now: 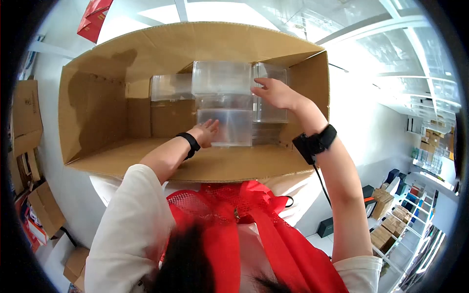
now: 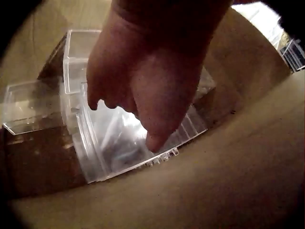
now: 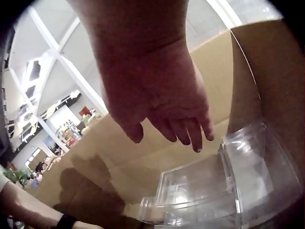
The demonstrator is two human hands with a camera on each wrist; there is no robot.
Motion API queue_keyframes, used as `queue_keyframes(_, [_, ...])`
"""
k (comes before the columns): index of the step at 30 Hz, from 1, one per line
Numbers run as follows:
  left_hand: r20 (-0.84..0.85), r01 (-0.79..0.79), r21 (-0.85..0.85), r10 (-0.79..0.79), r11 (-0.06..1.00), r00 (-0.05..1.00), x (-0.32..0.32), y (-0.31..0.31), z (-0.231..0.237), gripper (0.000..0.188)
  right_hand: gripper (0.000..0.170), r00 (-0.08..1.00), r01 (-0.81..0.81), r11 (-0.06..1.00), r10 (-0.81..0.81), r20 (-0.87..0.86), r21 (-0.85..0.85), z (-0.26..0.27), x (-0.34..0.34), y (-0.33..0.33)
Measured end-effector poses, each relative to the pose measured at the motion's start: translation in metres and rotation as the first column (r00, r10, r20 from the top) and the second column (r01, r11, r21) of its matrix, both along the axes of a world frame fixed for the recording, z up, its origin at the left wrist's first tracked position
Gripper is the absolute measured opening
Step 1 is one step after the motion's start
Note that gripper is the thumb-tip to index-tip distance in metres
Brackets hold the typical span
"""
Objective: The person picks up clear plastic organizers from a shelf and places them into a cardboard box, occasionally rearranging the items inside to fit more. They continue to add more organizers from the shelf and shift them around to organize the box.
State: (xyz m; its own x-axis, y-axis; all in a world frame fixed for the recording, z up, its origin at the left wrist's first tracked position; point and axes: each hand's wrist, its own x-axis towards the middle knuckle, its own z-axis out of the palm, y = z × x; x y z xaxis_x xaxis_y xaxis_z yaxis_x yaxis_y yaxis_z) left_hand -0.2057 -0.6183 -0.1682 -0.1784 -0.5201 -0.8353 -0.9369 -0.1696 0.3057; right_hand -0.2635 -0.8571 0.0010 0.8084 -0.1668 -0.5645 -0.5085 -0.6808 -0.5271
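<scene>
Several clear plastic boxes lie inside a large cardboard box. My left hand (image 1: 206, 133) is at the left side of the front clear box (image 1: 232, 129), fingers extended over it. The left wrist view shows the thumb of that hand (image 2: 147, 71) near the box's front edge. Over the clear box at the right (image 1: 273, 110), my right hand (image 1: 277, 93) hovers with relaxed, slightly spread fingers and nothing in it. A taller clear box (image 1: 222, 78) stands in the middle, and a lower one (image 1: 171, 87) sits to its left.
The open cardboard box (image 1: 195, 168) surrounds both hands with high walls. Bare cardboard floor (image 1: 171, 122) shows at its left. A red box (image 1: 94, 19) is beyond the far left corner; shelves (image 1: 403, 222) with cartons stand to the right, and more cartons (image 1: 27, 112) at the left.
</scene>
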Motion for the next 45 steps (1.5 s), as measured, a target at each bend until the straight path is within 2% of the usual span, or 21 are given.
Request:
queue_keyframes(1, [0.06, 0.023, -0.114, -0.016, 0.993, 0.998, 0.0, 0.008, -0.023, 0.066, 0.055, 1.0, -0.019, 1.0, 0.019, 0.023, -0.023, 0.015, -0.008, 0.0])
queue_keyframes(3, [-0.051, -0.27, -0.084, 0.267, 0.959, 0.962, 0.006, 0.002, -0.009, 0.063, 0.055, 0.996, -0.071, 0.995, 0.075, 0.049, -0.069, 0.042, -0.029, 0.002])
queue_keyframes(5, [0.02, -0.123, -0.168, 0.128, 0.978, 0.992, 0.01, -0.005, 0.01, 0.056, 0.055, 0.989, -0.134, 0.984, 0.141, 0.052, -0.118, 0.066, -0.057, 0.004])
queue_keyframes(7, [-0.111, -0.154, 0.098, 0.164, 0.983, 0.98, 0.019, -0.012, 0.038, 0.057, 0.062, 0.967, -0.254, 0.895, 0.238, -0.089, -0.366, 0.068, -0.09, 0.006])
queue_keyframes(9, [-0.261, -0.302, -0.178, 0.25, 0.937, 0.932, 0.032, 0.004, 0.028, 0.036, 0.067, 0.954, -0.294, 0.781, 0.202, -0.223, -0.552, 0.071, -0.124, 0.004])
queue_keyframes(10, [-0.306, -0.384, -0.11, 0.336, 0.917, 0.891, 0.037, -0.001, 0.049, 0.038, 0.069, 0.953, -0.281, 0.738, 0.137, -0.272, -0.614, 0.073, -0.138, 0.004])
queue_keyframes(11, [-0.223, -0.374, -0.304, 0.316, 0.876, 0.922, 0.042, 0.0, 0.054, 0.04, 0.074, 0.949, -0.243, 0.747, 0.051, -0.311, -0.619, 0.071, -0.147, -0.002])
queue_keyframes(13, [-0.299, -0.48, -0.367, 0.388, 0.797, 0.872, 0.066, -0.006, 0.039, 0.047, 0.077, 0.944, -0.228, 0.766, 0.023, -0.33, -0.601, 0.066, -0.164, -0.012])
queue_keyframes(17, [-0.35, -0.619, -0.316, 0.518, 0.719, 0.78, 0.085, -0.026, 0.109, 0.049, 0.071, 0.981, -0.081, 0.921, 0.008, -0.191, -0.381, 0.068, -0.168, -0.022])
queue_keyframes(21, [-0.442, -0.676, -0.29, 0.531, 0.677, 0.722, 0.091, -0.034, 0.146, 0.049, 0.055, 0.975, -0.216, 0.924, 0.187, -0.122, -0.315, 0.095, -0.147, -0.056])
queue_keyframes(22, [-0.453, -0.687, -0.245, 0.546, 0.684, 0.705, 0.088, -0.035, 0.162, 0.049, 0.054, 0.989, 0.017, 0.981, -0.044, -0.14, -0.191, 0.12, -0.141, -0.066])
queue_keyframes(23, [-0.434, -0.641, -0.321, 0.494, 0.697, 0.754, 0.086, -0.034, 0.176, 0.05, 0.048, 0.964, 0.21, 0.963, -0.175, 0.198, -0.171, 0.105, -0.138, -0.094])
queue_keyframes(24, [-0.411, -0.594, -0.393, 0.444, 0.702, 0.796, 0.083, -0.032, 0.189, 0.05, 0.042, 0.815, 0.371, 0.924, -0.278, 0.509, -0.089, 0.091, -0.133, -0.123])
queue_keyframes(27, [-0.453, -0.601, -0.427, 0.416, 0.675, 0.789, 0.076, -0.019, 0.218, 0.049, 0.045, 0.122, 0.611, 0.583, -0.737, 0.664, 0.535, 0.171, -0.097, -0.171])
queue_keyframes(29, [-0.515, -0.648, -0.41, 0.424, 0.642, 0.745, 0.063, -0.005, 0.256, 0.048, 0.049, -0.077, 0.765, 0.545, -0.452, 0.889, 0.344, 0.203, -0.07, -0.228])
queue_keyframes(30, [-0.544, -0.671, -0.4, 0.427, 0.624, 0.722, 0.059, 0.002, 0.272, 0.048, 0.051, -0.078, 0.869, 0.457, -0.251, 0.965, 0.189, 0.23, -0.06, -0.237])
queue_keyframes(32, [-0.537, -0.694, -0.378, 0.466, 0.612, 0.703, 0.063, 0.019, 0.285, 0.046, 0.056, 0.123, 0.916, 0.369, 0.11, 0.986, -0.155, 0.262, -0.044, -0.268])
queue_keyframes(35, [-0.496, -0.754, -0.342, 0.575, 0.56, 0.651, 0.072, 0.047, 0.288, 0.044, 0.059, 0.416, 0.873, 0.358, -0.194, 0.888, -0.331, 0.291, -0.021, -0.283])
queue_keyframes(38, [-0.469, -0.792, -0.352, 0.639, 0.498, 0.61, 0.079, 0.061, 0.282, 0.042, 0.058, 0.341, 0.923, 0.303, -0.359, 0.869, -0.237, 0.295, -0.006, -0.285])
queue_keyframes(39, [-0.466, -0.8, -0.359, 0.65, 0.48, 0.6, 0.08, 0.063, 0.28, 0.042, 0.054, 0.317, 0.939, 0.236, -0.321, 0.892, -0.249, 0.291, -0.004, -0.277])
queue_keyframes(45, [-0.523, -0.825, -0.303, 0.641, 0.477, 0.562, 0.076, 0.047, 0.278, 0.039, 0.046, 0.361, 0.866, 0.377, -0.017, 0.933, -0.328, 0.282, -0.042, -0.292])
